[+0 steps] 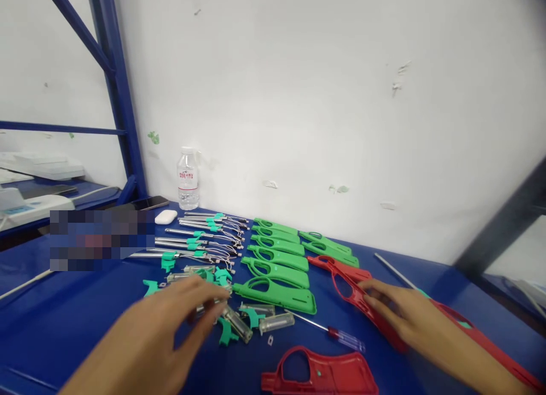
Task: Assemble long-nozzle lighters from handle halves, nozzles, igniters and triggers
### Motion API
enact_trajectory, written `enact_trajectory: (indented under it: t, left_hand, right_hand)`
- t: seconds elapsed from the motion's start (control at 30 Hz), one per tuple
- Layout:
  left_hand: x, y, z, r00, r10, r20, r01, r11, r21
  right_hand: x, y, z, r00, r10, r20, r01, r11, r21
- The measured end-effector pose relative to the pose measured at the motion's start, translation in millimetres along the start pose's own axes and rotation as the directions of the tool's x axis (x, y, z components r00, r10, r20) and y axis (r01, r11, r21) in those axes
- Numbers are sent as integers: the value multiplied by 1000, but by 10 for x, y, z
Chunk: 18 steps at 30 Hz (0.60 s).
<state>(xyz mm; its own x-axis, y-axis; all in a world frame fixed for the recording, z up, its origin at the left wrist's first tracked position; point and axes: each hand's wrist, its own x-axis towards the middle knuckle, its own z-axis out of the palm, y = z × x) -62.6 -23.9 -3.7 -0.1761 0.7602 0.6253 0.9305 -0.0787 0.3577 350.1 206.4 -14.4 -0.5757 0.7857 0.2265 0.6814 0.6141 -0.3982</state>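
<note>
My left hand (170, 321) reaches over a loose pile of small parts. Its thumb and index finger come together at the upper end of a clear fuel tank (239, 325). Around it lie more clear tanks (276, 323) and teal trigger pieces (227, 332). On the right, the fingers of my right hand (396, 307) are closed on the edge of a red lighter shell half (343, 270); part of the shell is hidden behind them. Another red shell half (336, 373) lies at the front edge of view. Between them rests a screwdriver (345, 338) with a red and clear handle.
Several green shell halves (277, 292) lie in rows mid-table. Metal lighter rods with wires (191, 242) are lined up to their left. A water bottle (188, 182) and a white case (166, 217) stand behind. A red lighter with a rod (482, 338) lies beyond my right forearm.
</note>
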Motion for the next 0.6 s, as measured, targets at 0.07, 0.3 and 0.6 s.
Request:
enact_trajectory:
  t: [0.07, 0.3, 0.6]
  left_hand:
    - [269, -220, -223, 987, 19, 157, -39, 991, 127]
    - [658, -1069, -398, 964, -15, 265, -63, 957, 282]
    - [511, -1850, -191, 932, -36, 362, -60, 967, 249]
  right_hand:
    - [4, 1, 18, 1000, -5, 8, 5, 1000, -1]
    - [28, 115, 88, 1000, -5, 5, 5, 1000, -4]
    - [25, 99, 54, 1000, -7, 18, 7, 999, -36]
